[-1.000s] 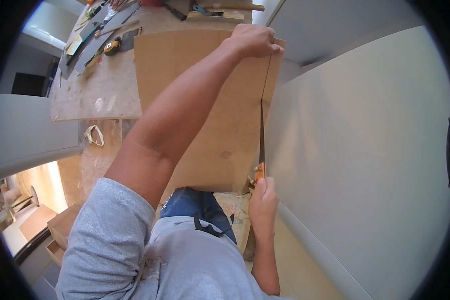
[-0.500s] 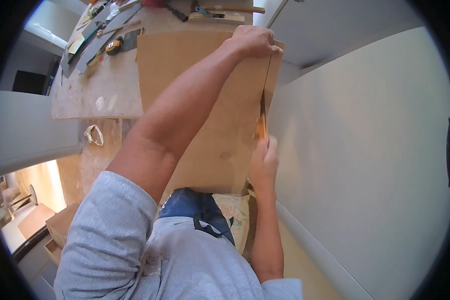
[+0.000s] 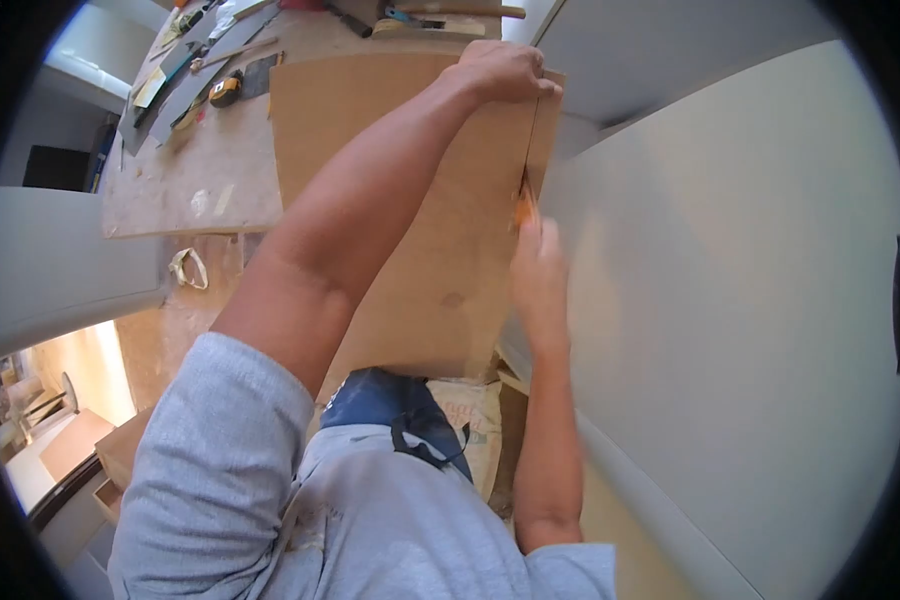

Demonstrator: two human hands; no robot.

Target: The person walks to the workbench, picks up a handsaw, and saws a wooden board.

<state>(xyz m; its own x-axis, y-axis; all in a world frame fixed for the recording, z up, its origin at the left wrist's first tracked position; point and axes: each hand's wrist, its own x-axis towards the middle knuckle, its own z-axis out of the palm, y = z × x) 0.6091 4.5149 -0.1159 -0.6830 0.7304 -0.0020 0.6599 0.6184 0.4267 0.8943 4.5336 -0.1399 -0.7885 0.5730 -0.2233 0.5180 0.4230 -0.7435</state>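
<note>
A large brown wooden board (image 3: 450,240) lies over the edge of the workbench, with a long narrow slit near its right side. My left hand (image 3: 500,72) grips the board's far right corner, fingers closed across the top of the slit. Along the slit, my right hand (image 3: 540,245) is closed on the orange handle of a saw (image 3: 525,208). The saw sits close beneath my left hand, and most of its blade is hidden in the slit or below the board.
Tools and a yellow tape measure (image 3: 226,90) lie on the workbench (image 3: 185,200) at the upper left. A pale panel (image 3: 730,300) stands close on the right. A tape ring (image 3: 188,269) lies on a lower surface at left.
My right hand and the saw have moved forward along the slit, away from my body, and less blade shows. My left hand keeps its hold on the board's corner.
</note>
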